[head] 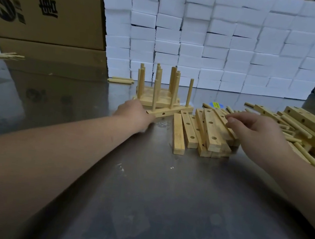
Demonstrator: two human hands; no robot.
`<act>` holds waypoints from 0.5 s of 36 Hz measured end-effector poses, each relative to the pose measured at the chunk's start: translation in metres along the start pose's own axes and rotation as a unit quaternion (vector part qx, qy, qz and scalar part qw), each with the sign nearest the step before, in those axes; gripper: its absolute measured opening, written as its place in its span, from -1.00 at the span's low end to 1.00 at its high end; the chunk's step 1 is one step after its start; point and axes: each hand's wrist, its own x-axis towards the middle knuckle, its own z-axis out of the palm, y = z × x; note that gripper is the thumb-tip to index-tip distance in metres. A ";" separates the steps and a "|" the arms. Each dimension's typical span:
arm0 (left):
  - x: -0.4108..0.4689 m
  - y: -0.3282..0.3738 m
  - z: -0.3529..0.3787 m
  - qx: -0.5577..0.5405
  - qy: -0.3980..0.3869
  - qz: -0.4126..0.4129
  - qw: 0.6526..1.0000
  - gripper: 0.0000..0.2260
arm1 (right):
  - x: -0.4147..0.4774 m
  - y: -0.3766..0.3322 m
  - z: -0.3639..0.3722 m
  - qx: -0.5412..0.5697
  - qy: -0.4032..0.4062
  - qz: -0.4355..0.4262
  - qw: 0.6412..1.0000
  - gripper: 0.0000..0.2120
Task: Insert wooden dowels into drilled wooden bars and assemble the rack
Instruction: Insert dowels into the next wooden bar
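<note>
1. Grey, scuffed sheet-metal tabletop [142, 206]. Risk: a bar pressed at an angle would likely skate on it. Make: flat, glossy, reflective.

2. Pale-wood rack of square bars and upright round dowels [156, 97], far centre. Risk: a knock from the work just beside it could tip it. Make: smooth, unfinished timber, with its pegs close together.

3. Loose heap of pale rectangular drilled wooden bars [210, 133], centre right. Risk: the heap is stacked askew, so pulling one bar may spill the rest. Make: sharp-edged bars with round holes along their faces.

4. Single pale drilled bar carrying two upright dowels [171, 111], in front of the rack. Risk: shallow-seated dowels may lean or pull free.

5. Right hand [258, 129]. Fingers loosely bent over the heap, thumb against the top bars, nothing visibly held.

6. Left hand [133, 112]. It is at the single bar's left end. The fingers are hidden behind the hand, so the grip cannot be told.

7. Scattered pale round dowels [306, 157], far right. Risk: being cylindrical, they roll readily.
</note>
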 end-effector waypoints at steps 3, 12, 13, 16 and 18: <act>0.008 -0.003 -0.001 0.029 -0.002 0.016 0.999 -0.74 | 0.001 0.001 0.000 -0.007 -0.003 -0.007 1.000 -0.82; 0.029 -0.008 -0.006 -0.021 -0.032 0.037 0.999 -0.56 | 0.001 0.004 0.002 -0.014 -0.004 -0.017 1.000 -0.83; 0.031 -0.008 -0.005 -0.031 -0.039 0.042 0.998 -0.56 | 0.001 0.005 0.002 -0.014 -0.004 -0.017 1.000 -0.83; 0.036 -0.009 -0.001 -0.036 -0.044 0.044 0.997 -0.62 | 0.002 0.006 0.003 -0.015 -0.002 -0.018 1.000 -0.83; 0.040 -0.010 -0.001 -0.035 -0.036 0.041 0.998 -0.63 | 0.002 0.007 0.003 -0.017 -0.002 -0.019 1.000 -0.83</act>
